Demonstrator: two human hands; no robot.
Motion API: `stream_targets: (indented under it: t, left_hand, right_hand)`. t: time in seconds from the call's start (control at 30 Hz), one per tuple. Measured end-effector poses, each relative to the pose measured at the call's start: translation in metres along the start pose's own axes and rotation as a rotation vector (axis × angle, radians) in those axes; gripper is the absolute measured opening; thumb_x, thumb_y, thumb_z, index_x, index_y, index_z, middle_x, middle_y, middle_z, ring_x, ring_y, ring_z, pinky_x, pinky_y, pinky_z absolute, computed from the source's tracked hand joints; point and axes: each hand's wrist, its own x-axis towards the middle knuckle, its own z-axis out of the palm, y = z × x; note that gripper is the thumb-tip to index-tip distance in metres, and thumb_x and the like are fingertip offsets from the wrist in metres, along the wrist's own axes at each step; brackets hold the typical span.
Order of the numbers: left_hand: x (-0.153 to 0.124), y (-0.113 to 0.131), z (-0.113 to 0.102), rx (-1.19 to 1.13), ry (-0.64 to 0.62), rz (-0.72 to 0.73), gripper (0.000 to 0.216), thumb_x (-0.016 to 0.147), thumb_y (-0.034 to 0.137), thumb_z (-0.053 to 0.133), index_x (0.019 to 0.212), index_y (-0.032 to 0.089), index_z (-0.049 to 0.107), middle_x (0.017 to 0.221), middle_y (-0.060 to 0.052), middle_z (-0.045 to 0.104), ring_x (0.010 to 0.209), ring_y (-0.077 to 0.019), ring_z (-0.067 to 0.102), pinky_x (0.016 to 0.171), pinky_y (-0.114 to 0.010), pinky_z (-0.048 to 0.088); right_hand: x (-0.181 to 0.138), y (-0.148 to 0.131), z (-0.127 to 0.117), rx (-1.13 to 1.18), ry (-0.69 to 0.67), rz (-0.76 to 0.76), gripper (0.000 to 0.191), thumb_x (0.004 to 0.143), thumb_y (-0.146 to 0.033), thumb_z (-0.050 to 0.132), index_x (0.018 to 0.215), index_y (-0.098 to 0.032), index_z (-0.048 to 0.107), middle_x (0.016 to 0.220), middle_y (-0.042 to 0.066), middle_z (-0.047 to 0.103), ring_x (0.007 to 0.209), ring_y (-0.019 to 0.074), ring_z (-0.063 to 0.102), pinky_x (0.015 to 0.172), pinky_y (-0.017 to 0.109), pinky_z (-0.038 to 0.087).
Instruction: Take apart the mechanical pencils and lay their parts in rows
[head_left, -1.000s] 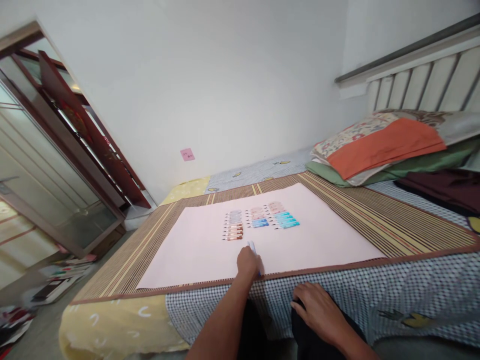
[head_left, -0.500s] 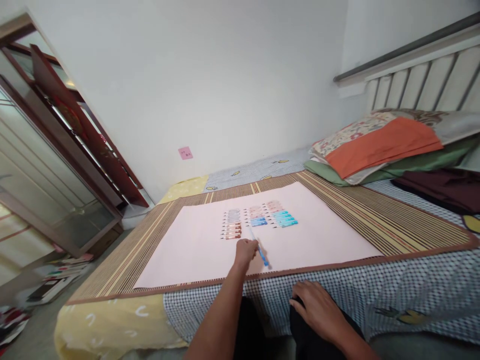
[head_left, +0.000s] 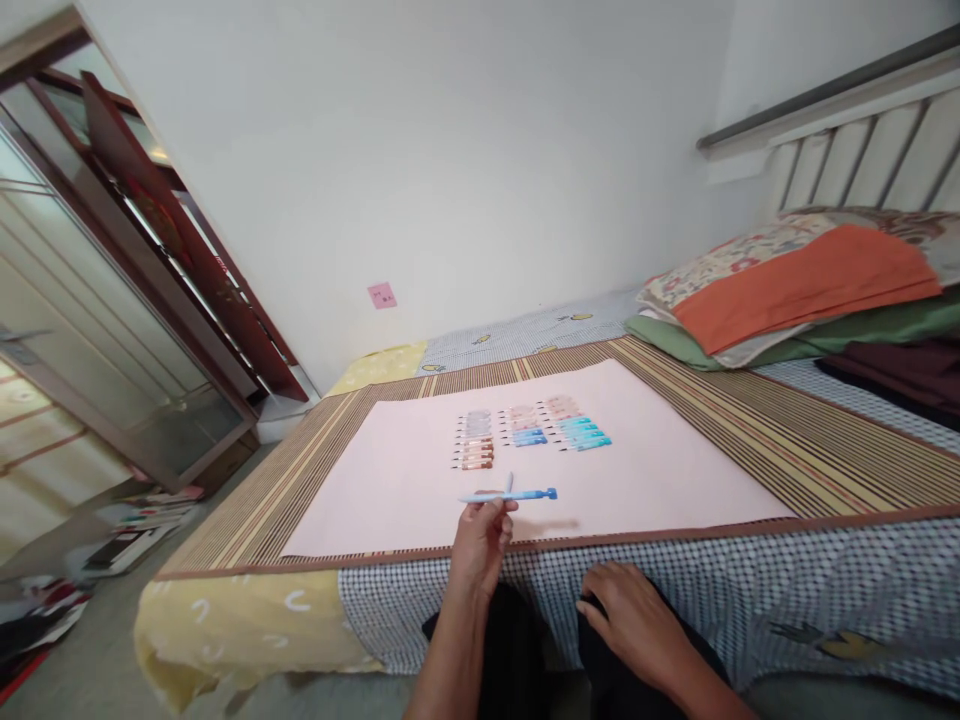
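My left hand (head_left: 480,540) is raised just above the near edge of a large pale pink sheet (head_left: 660,480) and pinches a blue and white pen (head_left: 517,494), which lies level and points right. Several short pens in grey, brown, pink and blue rows (head_left: 529,437) lie side by side at the middle of the sheet, beyond the hand. My right hand (head_left: 634,620) rests palm down on my dark-clothed thigh, fingers slightly spread, holding nothing.
The sheet lies on a striped bamboo mat (head_left: 825,450) on a bed with a checked cover (head_left: 750,590). Folded pillows and bedding (head_left: 795,285) are stacked at the right by the headboard. A glass-door cabinet (head_left: 97,330) and scattered books (head_left: 135,530) are at the left.
My left hand lifted the pen off the sheet, drew back toward me and turned the pen from pointing away to lying sideways. My right hand stayed on my thigh.
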Motion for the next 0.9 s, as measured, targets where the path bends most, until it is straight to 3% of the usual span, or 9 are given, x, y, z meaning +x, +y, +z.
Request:
stream_targets:
  t: [0.13,0.23,0.3,0.4,0.47,0.63,0.73,0.9]
  left_hand:
    - [-0.011,-0.003,0.008,-0.052,-0.051,0.015,0.034,0.067,0.031,0.084,0.082,0.015,0.059,0.076,-0.005,0.070,0.052,-0.0057,0.048,0.045,-0.017,0.031]
    - [-0.013,-0.006,0.013,-0.080,-0.065,0.013,0.034,0.067,0.031,0.085,0.081,0.015,0.059,0.075,-0.004,0.069,0.053,-0.0055,0.048,0.046,-0.017,0.032]
    - [-0.012,-0.007,0.016,-0.091,-0.056,0.007,0.035,0.067,0.031,0.086,0.080,0.015,0.059,0.074,-0.004,0.069,0.053,-0.0056,0.048,0.047,-0.017,0.033]
    - [-0.004,-0.010,0.022,-0.091,-0.026,0.007,0.037,0.064,0.033,0.088,0.079,0.015,0.060,0.071,-0.003,0.067,0.052,-0.0057,0.048,0.048,-0.018,0.035]
    - [0.005,-0.010,0.025,-0.087,-0.024,0.015,0.037,0.064,0.034,0.088,0.077,0.014,0.060,0.067,-0.002,0.065,0.051,-0.0058,0.047,0.048,-0.018,0.034]
    - [0.039,0.002,0.034,-0.146,-0.005,0.126,0.036,0.069,0.038,0.086,0.086,0.015,0.063,0.070,-0.001,0.065,0.052,-0.0062,0.049,0.050,-0.019,0.035]
    - [0.063,0.011,0.036,-0.197,-0.021,0.214,0.038,0.072,0.036,0.084,0.099,0.017,0.065,0.077,-0.002,0.066,0.057,-0.0074,0.052,0.056,-0.020,0.040]
    - [0.098,0.008,0.032,-0.160,0.004,0.233,0.034,0.069,0.034,0.085,0.089,0.014,0.066,0.068,0.000,0.062,0.055,-0.0073,0.049,0.054,-0.020,0.039]
  right_hand:
    - [0.003,-0.007,0.003,0.211,0.005,0.020,0.011,0.090,-0.025,0.058,0.085,-0.022,0.067,0.089,0.005,0.070,0.090,0.0249,0.062,0.086,0.040,0.043]
    - [0.019,-0.016,-0.002,0.701,0.024,0.117,0.024,0.092,-0.043,0.057,0.093,-0.022,0.069,0.090,0.005,0.072,0.086,0.0233,0.066,0.082,0.038,0.049]
    - [0.038,-0.025,-0.009,1.065,0.083,0.214,0.040,0.083,-0.056,0.067,0.102,-0.020,0.071,0.089,0.005,0.071,0.078,0.0223,0.067,0.076,0.037,0.052]
    - [0.073,-0.041,-0.025,1.382,0.180,0.282,0.051,0.070,-0.056,0.082,0.104,-0.018,0.073,0.081,0.003,0.069,0.069,0.0173,0.063,0.070,0.033,0.051]
    - [0.096,-0.051,-0.035,1.482,0.241,0.301,0.052,0.069,-0.053,0.084,0.105,-0.017,0.073,0.072,0.000,0.066,0.067,0.0148,0.059,0.069,0.031,0.049]
    - [0.150,-0.064,-0.047,1.556,0.363,0.302,0.041,0.067,-0.051,0.086,0.079,-0.014,0.072,0.064,-0.001,0.062,0.061,0.0117,0.053,0.061,0.027,0.044]
    - [0.177,-0.067,-0.044,1.598,0.415,0.351,0.042,0.061,-0.050,0.090,0.069,-0.015,0.068,0.064,0.000,0.063,0.056,0.0111,0.051,0.056,0.027,0.042]
    - [0.202,-0.063,-0.027,1.655,0.494,0.416,0.043,0.062,-0.051,0.089,0.066,-0.016,0.065,0.062,-0.001,0.060,0.055,0.0107,0.050,0.055,0.027,0.043]
